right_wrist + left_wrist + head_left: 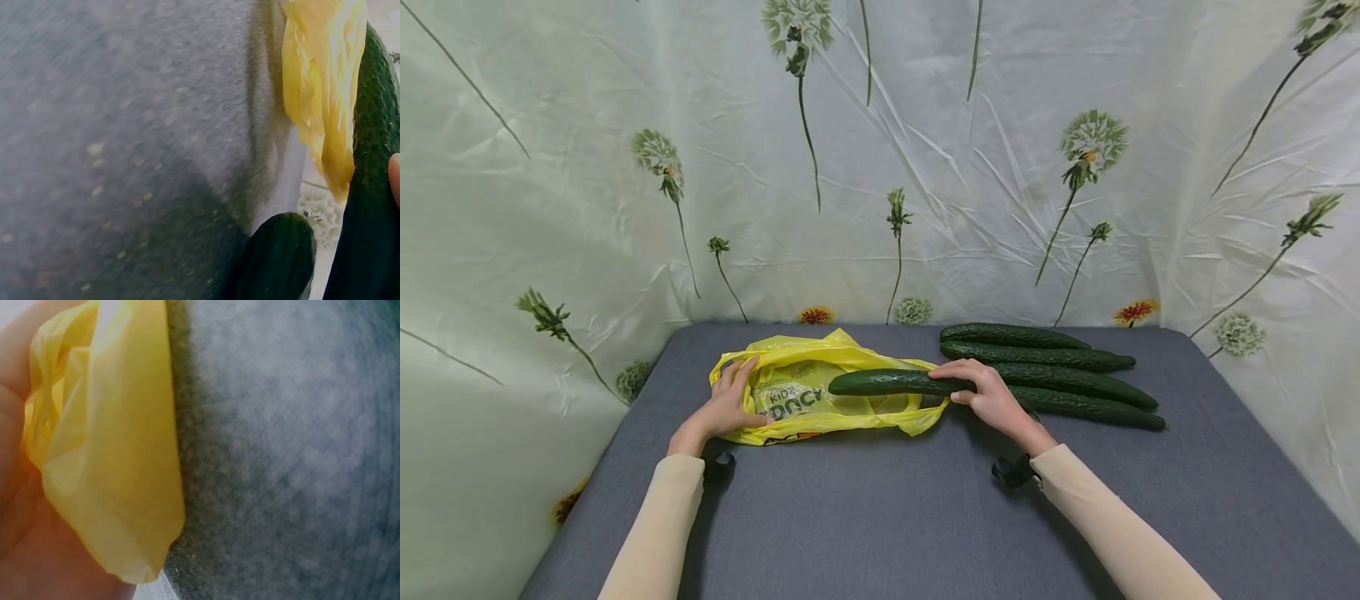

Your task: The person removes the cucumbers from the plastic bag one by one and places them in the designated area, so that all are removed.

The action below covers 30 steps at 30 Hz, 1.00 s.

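A yellow plastic bag [842, 425] with dark printing lies on its side, its mouth spread. My left hand [724, 404] grips the bag's left end, thumb on the near edge and fingers at the far edge; in the left wrist view the yellow film [125, 456] bunches against the palm. My right hand [988, 396] pinches a long dark green cucumber [880, 382] between thumb and fingers. The cucumber's left end is over the bag's opening. In the right wrist view the held cucumber [375, 125] runs beside the bag's hanging edge [322, 81].
Several more cucumbers [1075, 383] lie side by side on the grey table [865, 517], right of the bag. A light curtain [880, 167] printed with dandelions hangs behind and beside the table. Black devices [1013, 472] sit at both wrists.
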Tool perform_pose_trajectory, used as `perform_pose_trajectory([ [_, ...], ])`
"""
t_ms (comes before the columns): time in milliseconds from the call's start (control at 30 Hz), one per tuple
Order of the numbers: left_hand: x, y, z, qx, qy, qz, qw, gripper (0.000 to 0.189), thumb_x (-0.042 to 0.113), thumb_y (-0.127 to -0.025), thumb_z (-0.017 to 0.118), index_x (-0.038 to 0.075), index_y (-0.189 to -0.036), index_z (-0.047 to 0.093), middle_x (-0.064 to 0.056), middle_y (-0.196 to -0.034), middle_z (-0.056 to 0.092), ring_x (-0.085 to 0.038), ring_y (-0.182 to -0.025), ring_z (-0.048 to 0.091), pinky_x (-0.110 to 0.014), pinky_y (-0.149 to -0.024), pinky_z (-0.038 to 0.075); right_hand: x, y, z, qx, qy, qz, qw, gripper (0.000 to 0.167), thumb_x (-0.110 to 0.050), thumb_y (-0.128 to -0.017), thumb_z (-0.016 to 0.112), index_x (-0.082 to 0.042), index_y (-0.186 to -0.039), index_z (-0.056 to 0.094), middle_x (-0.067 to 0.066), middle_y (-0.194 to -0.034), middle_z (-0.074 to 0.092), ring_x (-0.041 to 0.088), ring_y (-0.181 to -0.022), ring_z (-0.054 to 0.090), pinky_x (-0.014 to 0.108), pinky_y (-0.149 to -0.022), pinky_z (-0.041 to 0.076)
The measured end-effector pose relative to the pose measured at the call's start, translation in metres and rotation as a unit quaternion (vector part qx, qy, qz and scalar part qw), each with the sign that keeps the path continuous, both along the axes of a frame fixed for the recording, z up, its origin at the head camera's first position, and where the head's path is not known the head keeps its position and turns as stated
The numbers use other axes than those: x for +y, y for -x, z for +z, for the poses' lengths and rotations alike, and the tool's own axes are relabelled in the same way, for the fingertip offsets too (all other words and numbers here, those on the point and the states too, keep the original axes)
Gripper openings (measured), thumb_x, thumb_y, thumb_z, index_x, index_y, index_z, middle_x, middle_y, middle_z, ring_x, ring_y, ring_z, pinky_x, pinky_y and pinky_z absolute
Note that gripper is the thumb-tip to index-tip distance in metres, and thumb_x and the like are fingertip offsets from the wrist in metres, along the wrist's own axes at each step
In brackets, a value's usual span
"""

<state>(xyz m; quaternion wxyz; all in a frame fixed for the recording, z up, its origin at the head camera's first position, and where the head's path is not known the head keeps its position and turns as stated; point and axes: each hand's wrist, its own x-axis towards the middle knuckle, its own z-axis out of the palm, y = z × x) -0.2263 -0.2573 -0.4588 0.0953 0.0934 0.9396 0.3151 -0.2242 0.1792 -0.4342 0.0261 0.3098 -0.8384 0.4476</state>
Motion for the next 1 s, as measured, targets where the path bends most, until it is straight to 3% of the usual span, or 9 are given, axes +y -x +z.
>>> perform_pose_trajectory([
  [667,0.003,-0.001,0.002,0.003,0.0,0.0,1.0,0.107,0.031,-0.078,0.081,0.005,-0.153,0.009,-0.03,-0.151,-0.002,-0.058,-0.133,-0.001,-0.075,-0.096,0.016,0.039,-0.015,-0.009,0.01,-0.02,-0.027,0.9994,0.045,0.016,-0.08,0.064,-0.004,-0.12,0.066,0.014,-0.122,0.062,0.033,-0.115,0.052,0.055,-0.089,0.044],
  [1000,0.0,0.0,0.0,0.001,0.002,-0.001,1.0,0.107,0.031,-0.078,0.08,0.006,-0.153,0.009,-0.03,-0.151,-0.002,-0.058,-0.133,0.0,-0.076,-0.095,0.016,0.061,-0.025,-0.009,0.017,-0.032,-0.045,0.9983,0.045,0.015,-0.08,0.064,-0.006,-0.12,0.066,0.01,-0.121,0.062,0.029,-0.114,0.053,0.053,-0.086,0.045],
])
